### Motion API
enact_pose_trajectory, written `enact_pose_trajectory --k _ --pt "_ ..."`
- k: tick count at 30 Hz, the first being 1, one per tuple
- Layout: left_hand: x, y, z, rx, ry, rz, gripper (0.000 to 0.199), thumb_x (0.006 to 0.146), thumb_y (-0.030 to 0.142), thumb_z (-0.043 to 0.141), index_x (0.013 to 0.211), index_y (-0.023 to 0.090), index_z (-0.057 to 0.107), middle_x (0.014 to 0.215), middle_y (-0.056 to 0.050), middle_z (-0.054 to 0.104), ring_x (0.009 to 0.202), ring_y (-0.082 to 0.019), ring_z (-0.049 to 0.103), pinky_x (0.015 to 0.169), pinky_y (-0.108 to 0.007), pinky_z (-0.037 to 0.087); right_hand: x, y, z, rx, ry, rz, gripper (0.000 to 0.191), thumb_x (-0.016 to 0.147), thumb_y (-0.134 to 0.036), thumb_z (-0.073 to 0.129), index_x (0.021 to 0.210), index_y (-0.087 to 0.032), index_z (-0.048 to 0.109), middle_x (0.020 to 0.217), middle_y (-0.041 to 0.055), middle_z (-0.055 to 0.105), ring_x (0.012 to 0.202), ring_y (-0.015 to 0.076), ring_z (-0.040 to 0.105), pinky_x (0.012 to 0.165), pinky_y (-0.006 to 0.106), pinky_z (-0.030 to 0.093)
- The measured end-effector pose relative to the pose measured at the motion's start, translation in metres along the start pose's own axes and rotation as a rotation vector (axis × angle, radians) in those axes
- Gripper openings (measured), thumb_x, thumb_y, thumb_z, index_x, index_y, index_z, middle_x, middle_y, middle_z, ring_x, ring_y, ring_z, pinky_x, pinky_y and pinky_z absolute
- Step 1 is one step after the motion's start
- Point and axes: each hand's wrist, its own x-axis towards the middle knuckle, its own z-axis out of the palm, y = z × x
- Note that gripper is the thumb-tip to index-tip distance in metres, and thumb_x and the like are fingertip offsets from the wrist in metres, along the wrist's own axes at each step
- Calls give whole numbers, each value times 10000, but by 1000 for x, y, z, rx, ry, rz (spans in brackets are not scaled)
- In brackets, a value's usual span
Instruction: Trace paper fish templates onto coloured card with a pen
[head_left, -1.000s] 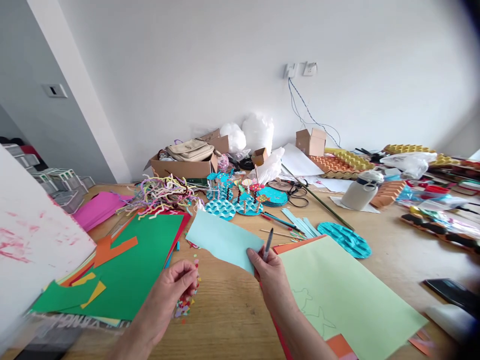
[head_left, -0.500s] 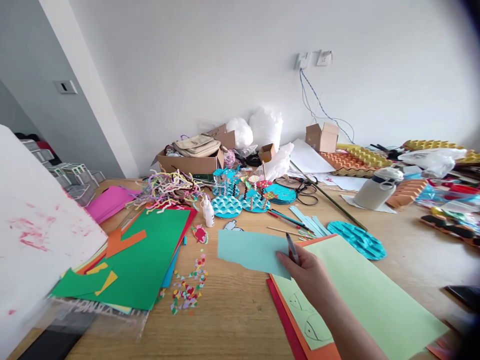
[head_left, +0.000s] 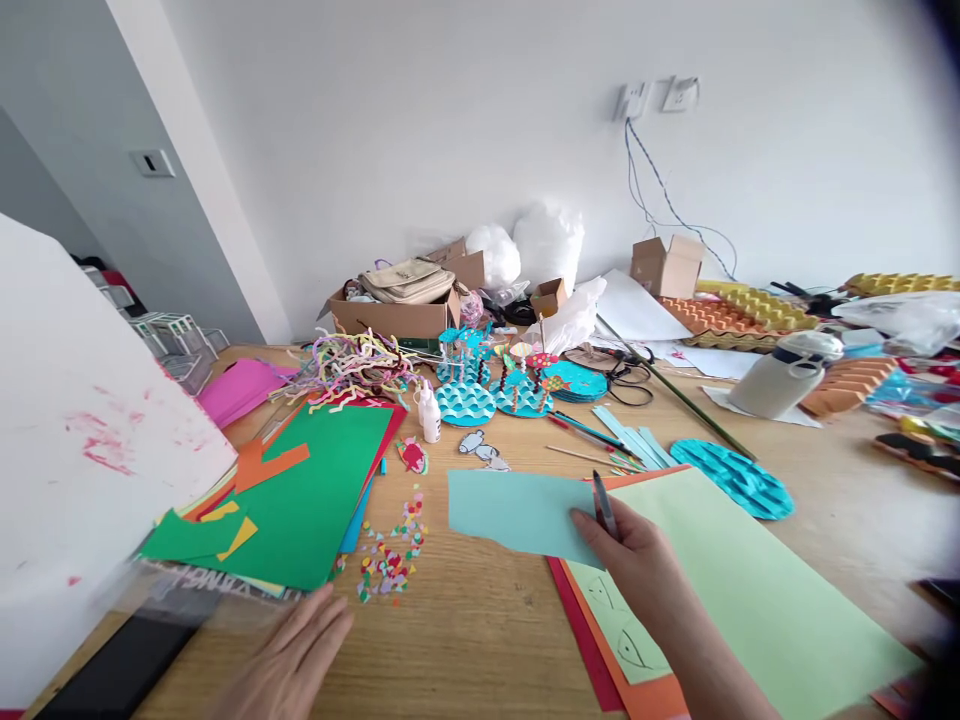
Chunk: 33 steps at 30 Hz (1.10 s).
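My right hand (head_left: 626,545) pinches the right end of a light blue paper piece (head_left: 517,512), with a dark pen (head_left: 603,505) also between its fingers. The paper's lower edge is uneven. Below that hand are light green sheets (head_left: 757,580) on orange and red ones; a smaller green piece (head_left: 628,640) shows drawn fish-like outlines. My left hand (head_left: 300,650) holds nothing, its fingers extended over the table near the bottom edge of the green sheet stack (head_left: 315,500). Colourful confetti (head_left: 390,560) lies between the hands, and grey paper cutouts (head_left: 482,450) lie beyond the blue paper.
A glue bottle (head_left: 429,412) stands beside the blue wavy-topped discs (head_left: 465,402). Pipe cleaners (head_left: 352,368) are heaped at back left, before a cardboard box (head_left: 397,318). To the right are a textured blue oval (head_left: 731,478) and a lidded jar (head_left: 784,375).
My left hand has come into view at the bottom left. The camera view has shifted, so the table items appear further right. My right hand still holds the blue paper and pen.
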Motion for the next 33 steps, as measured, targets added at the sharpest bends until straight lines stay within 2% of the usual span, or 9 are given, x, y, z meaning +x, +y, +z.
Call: enact_pose_trajectory --k 4,8,11,18,22,25,27,30,33 --pt "22 -2 -8 88 -87 -111 659 689 13 328 1278 277 461 1284 16 525 1205 -192 433 1019 -353 337 -4 2 -3 16 25 21 290 679 -469 558 696 -180 578 515 -43 373 483 107 336 445 222 279" --pt "31 -3 -1 168 -179 -179 656 699 -38 265 1234 244 517 1274 -20 531 1205 -225 437 1011 -451 317 -6 3 -1 56 41 15 273 668 -455 571 681 -184 593 499 -46 365 466 101 322 423 219 256" --pt "34 -3 5 216 -185 -189 693 679 -82 240 1229 232 522 1279 -24 523 1218 -235 421 1005 -485 306 -6 5 2 77 63 12 275 676 -456 564 698 -185 603 501 -46 355 468 100 317 421 219 245" --pt "29 -8 31 286 -48 -156 622 697 -63 260 1157 204 582 1214 -47 580 1157 -271 484 934 -528 370 -9 5 3 46 38 18 276 695 -457 531 669 -183 544 533 -52 290 498 99 267 456 227 215" --pt "22 0 41 265 53 -108 674 660 -69 280 1200 239 540 1227 -9 574 1161 -213 482 962 -431 375 -11 5 5 39 61 24 283 703 -465 508 675 -185 543 541 -45 309 510 106 278 471 237 223" --pt "16 4 32 241 124 -76 782 574 -90 279 1263 228 469 1265 15 542 1192 -162 450 977 -345 373 -11 7 5 53 79 27 294 697 -479 516 658 -188 532 537 -47 307 503 105 278 466 236 224" --pt "13 0 21 248 165 -87 788 561 -86 279 1266 214 462 1258 15 548 1186 -158 455 981 -327 369 -11 9 4 75 66 34 292 692 -479 533 646 -191 520 536 -50 302 500 103 279 462 232 226" --pt "12 -11 9 314 192 -48 686 615 -57 302 1216 201 512 1200 -7 594 1119 -194 518 971 -358 375 -9 12 1 100 -6 52 284 693 -470 548 658 -190 515 547 -51 321 508 102 290 466 226 237" --pt "14 -18 14 392 273 19 638 648 -74 296 1144 225 562 1121 -4 643 1069 -197 555 1016 -418 307 -8 13 0 94 -36 60 279 695 -464 553 674 -188 516 547 -54 309 509 100 280 465 224 231"
